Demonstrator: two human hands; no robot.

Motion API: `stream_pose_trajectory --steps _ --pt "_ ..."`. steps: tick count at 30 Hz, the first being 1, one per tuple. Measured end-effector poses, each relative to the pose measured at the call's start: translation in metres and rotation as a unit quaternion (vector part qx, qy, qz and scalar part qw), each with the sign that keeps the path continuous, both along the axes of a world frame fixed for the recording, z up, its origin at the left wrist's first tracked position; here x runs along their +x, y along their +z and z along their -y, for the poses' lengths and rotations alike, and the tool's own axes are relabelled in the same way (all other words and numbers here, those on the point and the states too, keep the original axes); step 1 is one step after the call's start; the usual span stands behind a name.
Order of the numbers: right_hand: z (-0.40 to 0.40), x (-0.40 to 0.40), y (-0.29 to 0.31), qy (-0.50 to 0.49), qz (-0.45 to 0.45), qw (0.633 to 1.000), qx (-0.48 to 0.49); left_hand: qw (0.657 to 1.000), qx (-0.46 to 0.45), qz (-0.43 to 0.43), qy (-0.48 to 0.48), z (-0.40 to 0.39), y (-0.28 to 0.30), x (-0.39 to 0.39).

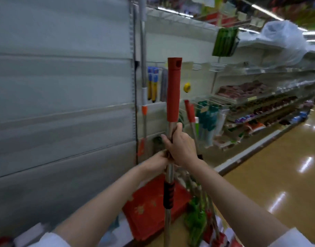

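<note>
Status: pole (173, 90) is held in both hands, upright in the aisle. It stands in front of the left end of the shelving (260, 97), near where that meets the grey panel (64, 86). Red grip (173, 77) is at the top, bare metal shaft (169, 173) below it, and a black-and-red collar (169, 195) further down. The lower end runs out of view at the bottom edge, so I cannot tell whether it rests on the floor (278, 166).

Judged stage: pick-up is done. Inspection or length adjustment seems to be under way, since both hands sit on the shaft between grip and collar. Left to do, by my reading: finish the check, then carry the pole off or set it beside the second red-handled pole (189, 111) leaning at the shelf foot.

Pose: right hand (180, 147) is uppermost, fingers wrapped round the shaft just under the red grip, back of the hand toward the camera. Left hand (157, 162) grips the shaft directly beneath, touching the right and partly hidden by it. Both reach forward from the lower corners and converge.
</note>
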State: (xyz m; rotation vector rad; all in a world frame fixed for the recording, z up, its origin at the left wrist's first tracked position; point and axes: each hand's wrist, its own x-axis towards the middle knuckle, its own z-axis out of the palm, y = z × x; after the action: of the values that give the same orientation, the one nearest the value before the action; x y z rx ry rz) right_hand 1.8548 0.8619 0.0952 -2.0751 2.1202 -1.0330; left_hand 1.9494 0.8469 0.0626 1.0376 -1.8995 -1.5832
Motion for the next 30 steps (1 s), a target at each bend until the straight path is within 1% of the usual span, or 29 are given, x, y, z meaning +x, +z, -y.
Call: stream_pose_trajectory --steps 3,7,10,15,22,25,27,30 --pt "-0.004 0.067 0.011 0.056 -0.018 0.998 -0.01 0.998 0.005 -0.034 0.05 -0.012 0.01 0.071" --pt "-0.015 0.16 0.027 0.118 -0.014 0.993 -0.029 0.988 0.022 -0.074 0.13 -0.032 0.022 0.162" --pt "-0.022 0.221 0.038 0.152 -0.02 0.986 -0.06 0.98 -0.019 -0.067 0.188 -0.043 0.035 0.219" --pt "-0.026 0.31 0.063 0.19 -0.021 0.977 -0.091 0.957 -0.069 -0.111 0.26 -0.062 0.061 0.301" --pt "-0.023 0.412 0.094 0.258 -0.015 0.961 -0.102 0.91 -0.091 -0.209 0.346 -0.074 0.095 0.401" --pt "-0.011 0.444 0.107 0.28 -0.003 0.954 -0.11 0.881 -0.095 -0.296 0.356 -0.068 0.122 0.438" --pt "-0.002 0.461 0.118 0.296 0.007 0.947 -0.126 0.853 -0.14 -0.334 0.376 -0.062 0.147 0.455" --pt "0.011 0.487 0.134 0.324 0.011 0.934 -0.148 0.812 -0.23 -0.345 0.411 -0.051 0.183 0.471"
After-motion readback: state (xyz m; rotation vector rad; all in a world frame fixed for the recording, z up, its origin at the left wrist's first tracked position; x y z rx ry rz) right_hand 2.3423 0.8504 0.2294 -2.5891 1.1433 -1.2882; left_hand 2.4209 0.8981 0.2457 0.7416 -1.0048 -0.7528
